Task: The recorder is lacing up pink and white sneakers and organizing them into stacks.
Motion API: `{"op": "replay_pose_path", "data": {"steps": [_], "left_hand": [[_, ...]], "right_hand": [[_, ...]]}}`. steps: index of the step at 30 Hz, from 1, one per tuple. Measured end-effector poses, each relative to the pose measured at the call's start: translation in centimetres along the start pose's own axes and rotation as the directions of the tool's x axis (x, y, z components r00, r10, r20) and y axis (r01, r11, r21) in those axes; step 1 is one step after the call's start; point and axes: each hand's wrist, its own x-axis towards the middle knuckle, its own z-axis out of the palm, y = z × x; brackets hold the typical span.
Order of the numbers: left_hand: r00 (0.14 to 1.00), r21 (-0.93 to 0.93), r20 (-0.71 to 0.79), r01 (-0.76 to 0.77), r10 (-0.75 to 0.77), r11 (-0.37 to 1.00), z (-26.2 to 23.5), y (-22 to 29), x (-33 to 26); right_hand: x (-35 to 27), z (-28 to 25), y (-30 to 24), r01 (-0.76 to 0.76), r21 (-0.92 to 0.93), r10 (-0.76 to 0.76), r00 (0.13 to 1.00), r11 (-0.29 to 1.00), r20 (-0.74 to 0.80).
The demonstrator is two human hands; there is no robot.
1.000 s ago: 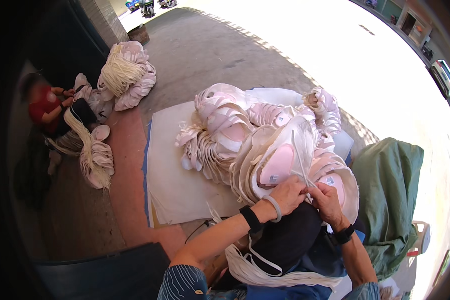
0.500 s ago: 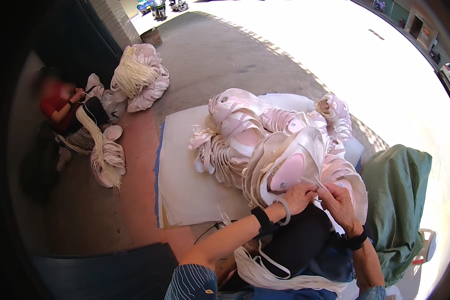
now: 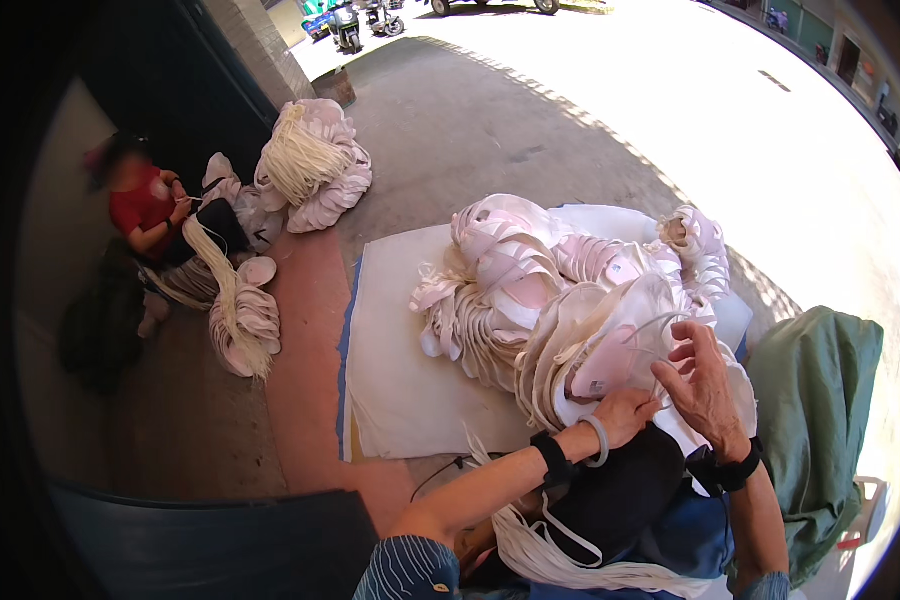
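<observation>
Both hands meet over the near edge of the heaped pale pink moulded mask cups (image 3: 570, 300) on the white sheet (image 3: 400, 370). The left hand (image 3: 625, 415) pinches a thin white elastic strand (image 3: 660, 345), fingers together, likely to keep it taut. The right hand (image 3: 705, 385) arches above, fingers spread, fingertips on the topmost cup (image 3: 620, 350). Far left, another person in red (image 3: 145, 205) sits by bundled cups.
</observation>
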Motion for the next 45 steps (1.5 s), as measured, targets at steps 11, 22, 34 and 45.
{"op": "replay_pose_path", "data": {"steps": [11, 22, 34, 45], "left_hand": [[0.907, -0.316, 0.117, 0.420, -0.405, 0.851, -1.0, 1.8, -0.2], [0.905, -0.318, 0.093, 0.422, -0.414, 0.849, -1.2, 2.4, 0.1], [0.840, -0.485, 0.102, 0.509, -0.533, 0.711, -1.1, 2.1, 1.0], [0.883, -0.538, -0.050, 0.371, -0.468, 0.757, -1.1, 1.0, -1.1]], "right_hand": [[-2.4, 0.2, 3.4, -0.226, 0.110, 0.166, 0.903, 0.968, 0.397], [-2.6, 0.2, 4.8, 0.009, -0.049, 0.006, 0.954, 0.999, 0.299], [-4.2, 0.9, 6.7, 0.100, -0.003, -0.097, 0.964, 0.995, 0.247], [-4.1, 1.6, 6.4, 0.337, -0.211, -0.263, 0.913, 0.917, 0.313]]}}
